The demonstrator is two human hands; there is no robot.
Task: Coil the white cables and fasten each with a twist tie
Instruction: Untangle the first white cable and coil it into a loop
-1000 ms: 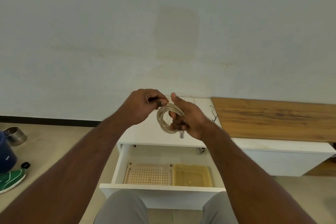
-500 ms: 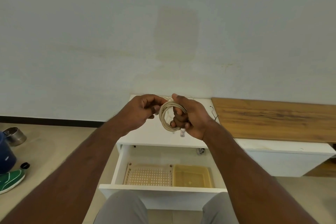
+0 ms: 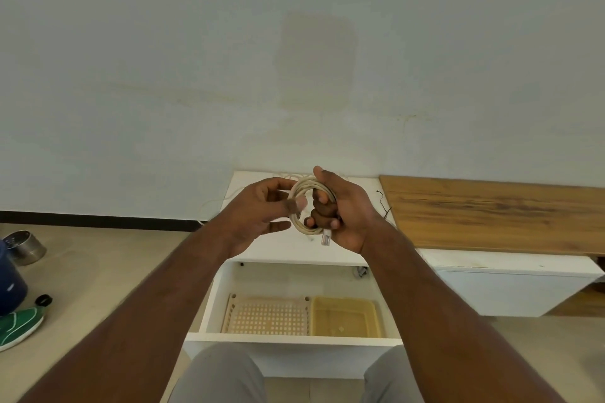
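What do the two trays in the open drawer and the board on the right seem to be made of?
Perforated tray: matte beige plastic, probably, judging by its moulded grid of holes. Yellow tray: glossy, slightly translucent plastic, seemingly. Board: brown grain streaks suggest wood or wood-look laminate; which one is unclear.

— Any writing to read here?
— None that I can make out: no label, brand or number on anything in my view.
— Nothing on the wall?
— Only faint stains, no letters.
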